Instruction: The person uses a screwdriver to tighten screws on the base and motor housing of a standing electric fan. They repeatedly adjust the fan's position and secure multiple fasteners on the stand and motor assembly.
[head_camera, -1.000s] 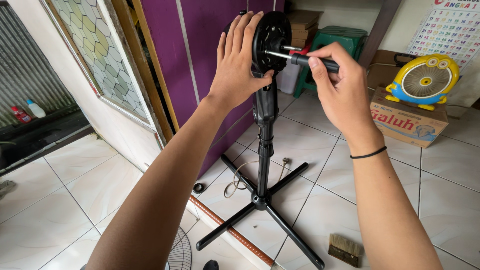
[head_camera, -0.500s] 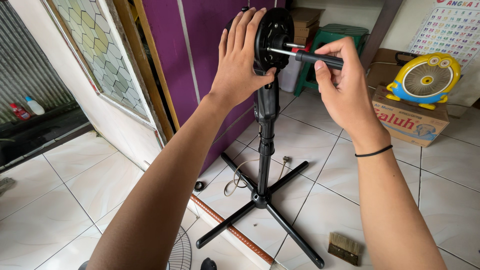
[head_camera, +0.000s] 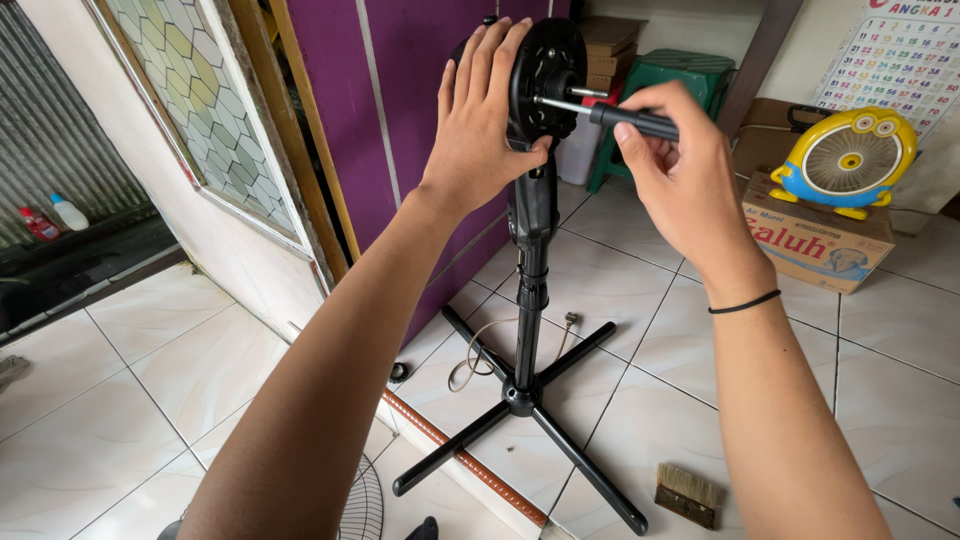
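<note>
A person looks down at their own two bare hands working on a stripped black stand fan. At far left, a patterned glass window (head_camera: 180, 95) sits beside a purple door (head_camera: 420, 90). The left hand (head_camera: 480, 125) is spread flat, fingers straight, pressed against the back of the fan's motor housing (head_camera: 545, 70), steadying it. The housing tops a black pole (head_camera: 528, 300) rising from a cross-shaped base (head_camera: 520, 400) on the white tiled floor (head_camera: 130, 370). The right hand (head_camera: 675, 165) pinches the black handle of a screwdriver (head_camera: 600, 112), its shaft aimed at the front of the housing.

This looks like the step of turning a screw on the motor front; the next move seems to call for twisting the handle while the left hand braces.

Near right lies a small brush (head_camera: 688, 493); far right, a yellow toy-like fan (head_camera: 850, 160) rests on a cardboard box (head_camera: 815, 240).
</note>
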